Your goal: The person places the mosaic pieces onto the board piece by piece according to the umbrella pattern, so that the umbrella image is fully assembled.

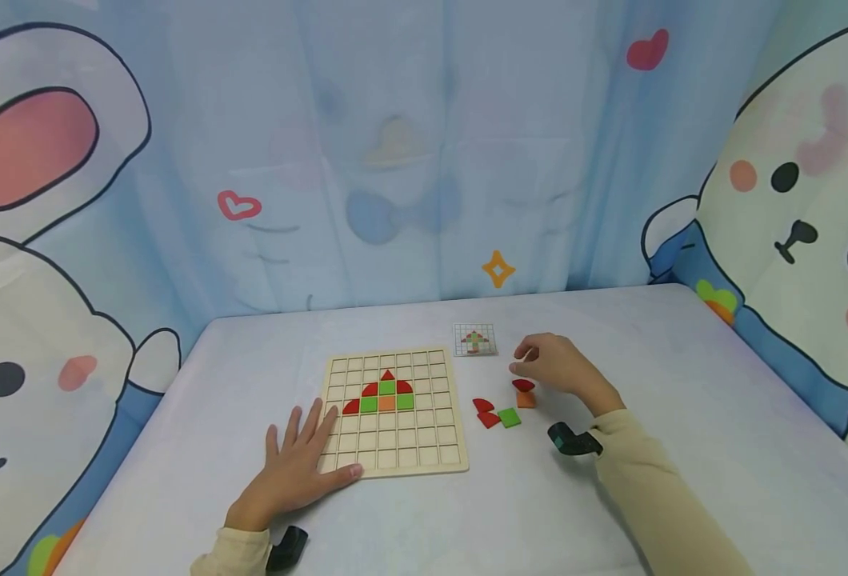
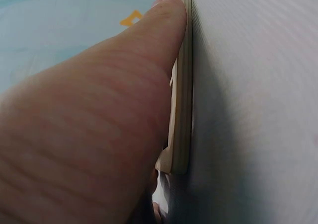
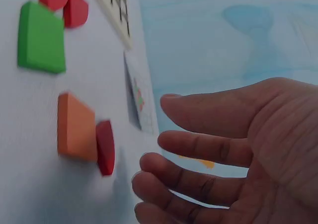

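Observation:
My left hand (image 1: 296, 474) rests with spread fingers on the lower left corner of a wooden grid board (image 1: 431, 436). In the left wrist view its thumb (image 2: 161, 25) lies along the board's edge (image 2: 183, 110). On the grid sit red, green and orange pieces, topped by a red triangle (image 1: 388, 375). My right hand (image 1: 559, 366) hovers over the loose pieces, fingers loosely bent and apart from the thumb, with nothing between them. Nearest below it are a red rounded piece (image 3: 105, 147) and an orange square (image 3: 77, 127).
Left of those lie a green square (image 1: 510, 418) and two red pieces, one a rounded piece (image 1: 482, 405). A small pattern card (image 1: 475, 340) lies behind the board's right corner. The white table (image 1: 539, 512) ends at a printed blue curtain (image 1: 410, 264).

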`<state>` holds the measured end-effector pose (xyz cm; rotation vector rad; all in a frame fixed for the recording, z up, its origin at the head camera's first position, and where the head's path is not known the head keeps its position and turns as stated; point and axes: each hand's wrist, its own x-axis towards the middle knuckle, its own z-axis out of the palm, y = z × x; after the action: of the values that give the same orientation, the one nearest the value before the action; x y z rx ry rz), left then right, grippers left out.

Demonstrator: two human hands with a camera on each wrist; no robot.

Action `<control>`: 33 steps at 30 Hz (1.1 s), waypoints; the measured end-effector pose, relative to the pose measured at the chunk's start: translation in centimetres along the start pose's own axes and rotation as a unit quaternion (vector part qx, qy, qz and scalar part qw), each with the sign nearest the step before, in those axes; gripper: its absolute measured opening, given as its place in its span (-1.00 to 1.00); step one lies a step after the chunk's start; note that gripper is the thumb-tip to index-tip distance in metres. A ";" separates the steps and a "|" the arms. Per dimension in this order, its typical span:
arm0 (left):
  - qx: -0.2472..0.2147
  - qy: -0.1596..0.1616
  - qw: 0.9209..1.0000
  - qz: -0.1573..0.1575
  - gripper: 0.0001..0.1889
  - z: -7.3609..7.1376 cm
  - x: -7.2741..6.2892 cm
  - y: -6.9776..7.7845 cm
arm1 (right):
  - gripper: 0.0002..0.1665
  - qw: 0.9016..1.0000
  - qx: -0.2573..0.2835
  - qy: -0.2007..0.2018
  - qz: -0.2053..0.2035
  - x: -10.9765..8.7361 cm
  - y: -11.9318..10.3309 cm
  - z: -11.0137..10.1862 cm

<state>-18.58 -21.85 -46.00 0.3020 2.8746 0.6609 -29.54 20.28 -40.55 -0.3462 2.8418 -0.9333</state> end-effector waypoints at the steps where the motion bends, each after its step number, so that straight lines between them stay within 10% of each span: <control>1: 0.000 0.000 1.000 0.000 0.18 0.0 0.0 0.0 | -0.68 1.000 -0.008 -0.006 0.009 0.0 0.2 -0.1; 19: -0.002 -0.004 1.000 0.000 0.16 -0.2 -0.1 0.0 | -0.81 0.997 -0.065 -0.008 0.035 0.3 -0.3 1.9; 33: -0.005 -0.005 1.000 -0.001 0.16 -0.2 -0.2 0.0 | -0.81 1.000 0.010 -0.019 0.018 0.2 1.1 0.9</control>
<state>-18.37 -21.95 -45.82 0.3007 2.8604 0.6705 -29.79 20.55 -41.90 -0.3058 2.7925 -0.9364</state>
